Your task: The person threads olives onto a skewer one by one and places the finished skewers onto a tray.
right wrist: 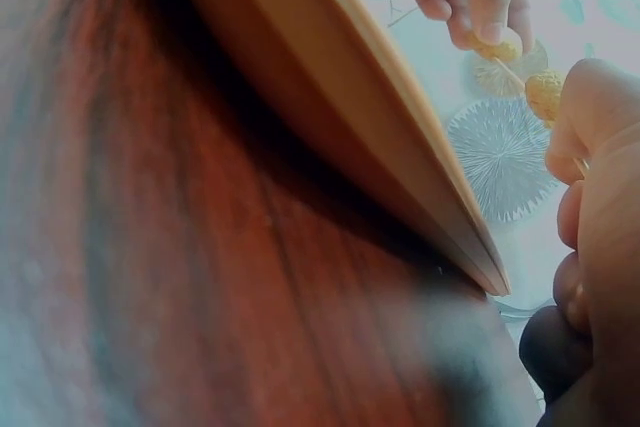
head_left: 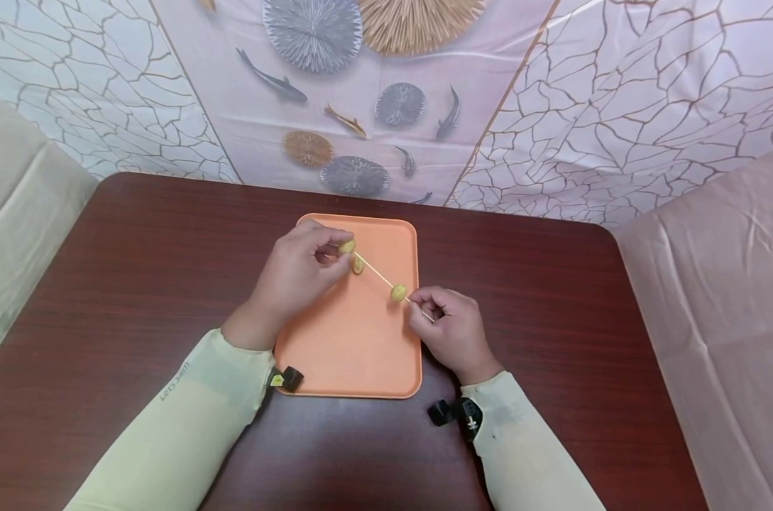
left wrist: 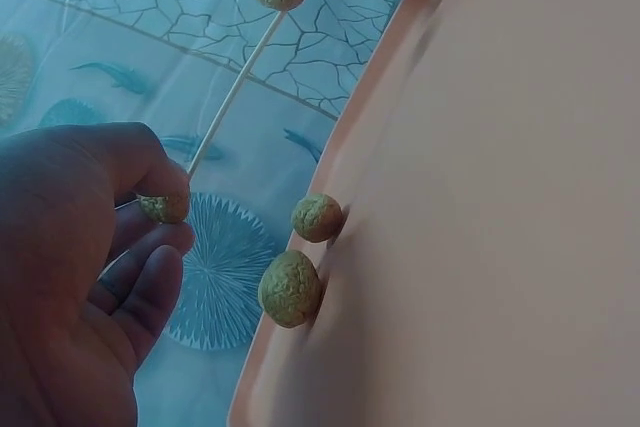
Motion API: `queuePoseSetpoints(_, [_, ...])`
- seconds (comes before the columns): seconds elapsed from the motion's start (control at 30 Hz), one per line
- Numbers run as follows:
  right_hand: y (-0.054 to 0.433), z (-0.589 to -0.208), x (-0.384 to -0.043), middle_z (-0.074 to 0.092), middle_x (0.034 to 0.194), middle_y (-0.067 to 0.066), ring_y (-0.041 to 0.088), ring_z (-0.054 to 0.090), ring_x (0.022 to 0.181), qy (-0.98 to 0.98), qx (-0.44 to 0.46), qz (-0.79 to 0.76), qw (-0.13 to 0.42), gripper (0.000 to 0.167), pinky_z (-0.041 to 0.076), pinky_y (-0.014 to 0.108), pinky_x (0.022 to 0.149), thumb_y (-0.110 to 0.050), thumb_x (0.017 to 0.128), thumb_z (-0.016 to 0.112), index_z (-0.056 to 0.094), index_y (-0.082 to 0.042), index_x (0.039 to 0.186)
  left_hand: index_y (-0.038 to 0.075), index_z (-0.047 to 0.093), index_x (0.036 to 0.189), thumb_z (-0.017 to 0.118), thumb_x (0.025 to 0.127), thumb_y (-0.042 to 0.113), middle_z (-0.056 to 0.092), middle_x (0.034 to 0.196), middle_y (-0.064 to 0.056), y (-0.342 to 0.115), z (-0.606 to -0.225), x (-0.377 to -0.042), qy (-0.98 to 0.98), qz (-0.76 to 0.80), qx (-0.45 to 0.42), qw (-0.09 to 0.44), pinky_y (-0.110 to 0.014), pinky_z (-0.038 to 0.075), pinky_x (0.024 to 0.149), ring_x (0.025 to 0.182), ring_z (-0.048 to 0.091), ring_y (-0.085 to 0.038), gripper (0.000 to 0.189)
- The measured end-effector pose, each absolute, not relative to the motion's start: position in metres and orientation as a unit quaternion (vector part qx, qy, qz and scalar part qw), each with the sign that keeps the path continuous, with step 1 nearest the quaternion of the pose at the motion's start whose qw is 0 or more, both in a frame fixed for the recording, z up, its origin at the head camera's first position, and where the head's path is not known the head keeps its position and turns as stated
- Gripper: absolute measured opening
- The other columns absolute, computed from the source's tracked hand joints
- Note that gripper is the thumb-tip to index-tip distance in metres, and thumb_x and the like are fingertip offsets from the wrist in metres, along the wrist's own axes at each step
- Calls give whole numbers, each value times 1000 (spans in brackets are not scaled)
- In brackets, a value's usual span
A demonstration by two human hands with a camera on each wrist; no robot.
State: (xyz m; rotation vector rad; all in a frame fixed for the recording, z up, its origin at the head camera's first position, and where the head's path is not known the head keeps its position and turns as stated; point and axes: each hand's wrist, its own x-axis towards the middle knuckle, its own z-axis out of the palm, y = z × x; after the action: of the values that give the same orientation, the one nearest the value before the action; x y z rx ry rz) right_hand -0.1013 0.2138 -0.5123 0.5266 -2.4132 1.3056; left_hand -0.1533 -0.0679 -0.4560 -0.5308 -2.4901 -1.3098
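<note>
My left hand (head_left: 297, 266) pinches a small wrinkled yellow-brown food ball (left wrist: 165, 207) between thumb and fingers. The tip of a thin wooden skewer (head_left: 375, 269) meets that ball; how deep it goes in, I cannot tell. Farther down the skewer a second ball (head_left: 397, 292) is threaded, close to my right hand (head_left: 453, 326). That hand grips the skewer near its lower end, which sticks out past the fingers. In the left wrist view, two more balls, a smaller one (left wrist: 317, 218) and a larger one (left wrist: 290, 289), lie on the orange tray (head_left: 348, 355).
The tray has a low raised rim and lies on a dark red-brown wooden table (head_left: 539, 319). Behind the table hangs a patterned cloth (head_left: 354, 71). Beige cloth (head_left: 725, 305) flanks the right side. A small black camera (head_left: 292, 379) is strapped at the left wrist.
</note>
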Motion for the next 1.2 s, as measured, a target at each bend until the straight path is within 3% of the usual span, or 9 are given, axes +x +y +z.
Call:
queuePoseSetpoints(0.37, [213, -512, -99, 62, 69, -4, 7, 52, 61, -849, 180, 466, 173, 6, 42, 15, 58, -6, 92, 78, 83, -10, 93, 7, 85, 123, 88, 94, 7, 75, 108, -8, -63, -454, -149, -864, -448, -194, 121, -36, 69, 89, 97, 79, -20, 28])
queuePoseSetpoints(1.2, [211, -508, -100, 63, 71, -3, 9, 52, 61, -840, 189, 472, 189, 7, 43, 15, 58, -3, 92, 77, 82, -8, 93, 7, 85, 120, 83, 95, 7, 73, 102, -6, -49, -453, -143, -860, -426, -240, 146, -32, 67, 83, 93, 76, -18, 26])
